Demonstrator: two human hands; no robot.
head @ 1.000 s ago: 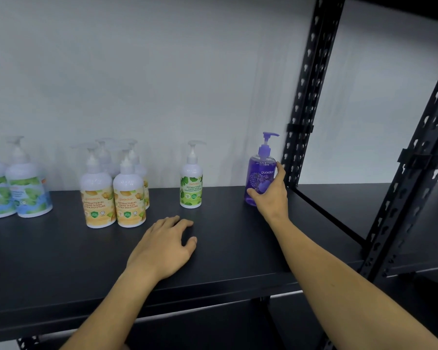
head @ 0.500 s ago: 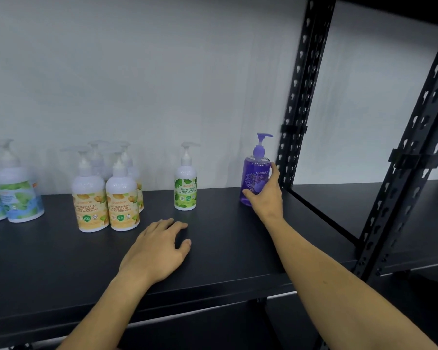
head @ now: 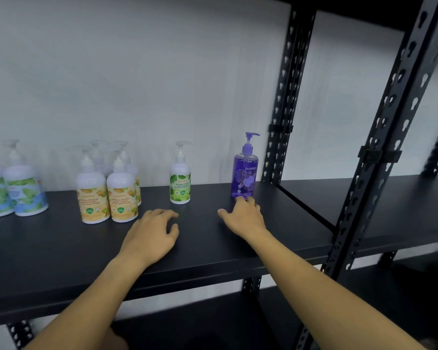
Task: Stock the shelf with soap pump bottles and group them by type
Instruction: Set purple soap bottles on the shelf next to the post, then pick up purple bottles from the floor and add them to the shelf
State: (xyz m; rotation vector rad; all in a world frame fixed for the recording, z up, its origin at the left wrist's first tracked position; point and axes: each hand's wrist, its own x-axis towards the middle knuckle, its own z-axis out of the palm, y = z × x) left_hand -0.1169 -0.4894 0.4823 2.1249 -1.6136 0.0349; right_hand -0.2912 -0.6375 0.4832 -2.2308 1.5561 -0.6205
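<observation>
A purple pump bottle [head: 244, 173] stands upright at the right end of the black shelf [head: 61, 253], close to the rear post. My right hand [head: 243, 218] lies just in front of its base with relaxed fingers, holding nothing; whether the fingertips still touch the bottle is unclear. Palm down on the shelf, my left hand [head: 151, 236] rests with fingers spread. A single white bottle with a green label [head: 180, 176] stands left of the purple one. Several white bottles with orange labels [head: 106, 193] are grouped further left. Two blue-green labelled bottles [head: 13, 190] stand at the far left.
Black perforated uprights stand at the rear [head: 281, 127] and at the front right [head: 379, 157]. A neighbouring shelf bay [head: 402, 205] extends to the right at the same height. A white wall backs the shelf. A lower shelf level lies in shadow below.
My right hand has let go of the purple bottle and pulled back and down in front of its base. The bottle stays standing. My left hand has kept its place on the shelf.
</observation>
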